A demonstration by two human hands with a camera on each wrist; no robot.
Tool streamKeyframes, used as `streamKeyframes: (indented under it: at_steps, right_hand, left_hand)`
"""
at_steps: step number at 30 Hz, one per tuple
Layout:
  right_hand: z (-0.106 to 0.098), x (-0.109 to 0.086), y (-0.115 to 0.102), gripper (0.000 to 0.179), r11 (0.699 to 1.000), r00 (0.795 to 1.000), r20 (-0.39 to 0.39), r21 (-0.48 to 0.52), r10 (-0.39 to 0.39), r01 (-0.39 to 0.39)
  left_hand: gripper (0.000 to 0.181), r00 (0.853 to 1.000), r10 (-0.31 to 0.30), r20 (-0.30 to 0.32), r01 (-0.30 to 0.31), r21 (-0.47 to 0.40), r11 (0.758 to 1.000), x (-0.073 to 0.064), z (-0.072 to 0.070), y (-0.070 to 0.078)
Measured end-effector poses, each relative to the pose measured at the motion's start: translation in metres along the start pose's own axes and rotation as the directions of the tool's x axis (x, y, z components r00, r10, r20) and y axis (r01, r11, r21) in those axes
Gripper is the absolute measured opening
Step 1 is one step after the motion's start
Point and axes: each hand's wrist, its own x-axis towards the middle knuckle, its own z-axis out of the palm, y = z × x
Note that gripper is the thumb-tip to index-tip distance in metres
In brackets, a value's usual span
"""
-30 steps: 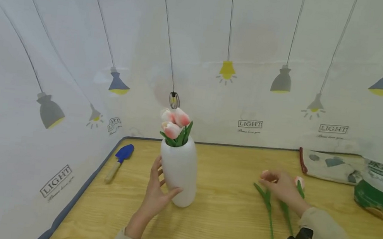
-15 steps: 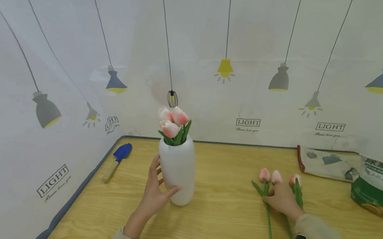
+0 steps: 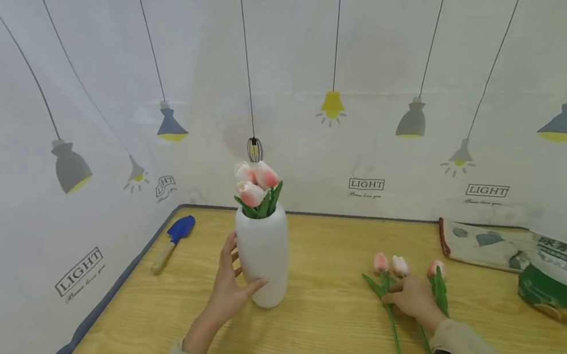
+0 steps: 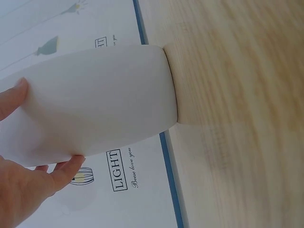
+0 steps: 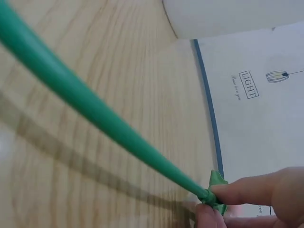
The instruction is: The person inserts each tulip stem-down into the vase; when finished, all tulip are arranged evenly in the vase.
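Left hand (image 3: 231, 292) grips a white vase (image 3: 267, 256) of pink tulips (image 3: 253, 194); well apart, right hand (image 3: 415, 297) pinches a green stem (image 5: 118, 133), another tulip (image 3: 438, 285) beside that hand

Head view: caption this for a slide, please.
Left hand holds a white vase of tulips; right hand pinches a loose tulip stem.

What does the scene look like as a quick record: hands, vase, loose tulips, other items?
left hand: holds the vase
right hand: pinches a loose tulip by its stem, near the leaves
vase: stands on the table, three tulips showing at its mouth
loose tulips: three, right of the vase
far left: trowel
far right: cloth, bag
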Motion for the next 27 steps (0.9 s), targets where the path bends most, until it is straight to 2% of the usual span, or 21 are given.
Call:
streamKeyframes:
  at_steps: [2,4,10,15,22,25,27]
  right_hand:
    - [-0.001,-0.003,-0.001,0.033,0.998,0.999,0.031,0.062,0.03,-0.032]
    - [-0.001,-0.004,-0.003,0.035,0.992,0.998,0.04,0.114,0.04,-0.045]
    - [-0.006,-0.007,-0.009,0.042,0.97,1.0,-0.002,0.241,-0.005,0.005]
    - [-0.013,-0.005,-0.019,0.047,0.964,0.999,-0.043,0.262,-0.022,0.032]
    - [-0.033,-0.004,-0.042,0.051,0.945,0.99,-0.106,0.305,-0.093,0.122]
    - [-0.045,-0.005,-0.06,0.053,0.942,0.979,-0.169,0.298,-0.11,0.157]
    - [-0.052,-0.004,-0.073,0.05,0.928,0.963,-0.226,0.306,-0.144,0.211]
  left_hand:
    - [0.103,1.0,-0.002,0.001,0.002,-0.001,1.0,0.0,0.0,0.0]
    - [0.103,1.0,-0.004,0.0,0.004,-0.003,1.0,0.0,0.0,0.001]
    - [0.104,1.0,-0.008,-0.002,0.008,-0.005,1.0,0.0,0.001,0.001]
    - [0.103,1.0,0.0,-0.01,0.0,-0.004,1.0,-0.001,0.0,0.0]
    - [0.103,1.0,-0.006,-0.008,0.005,-0.009,1.0,0.0,0.001,-0.003]
    - [0.103,1.0,-0.012,-0.01,0.012,-0.009,1.0,0.0,0.001,-0.002]
    - [0.102,1.0,-0.022,-0.009,0.022,-0.013,1.0,0.0,0.0,0.002]
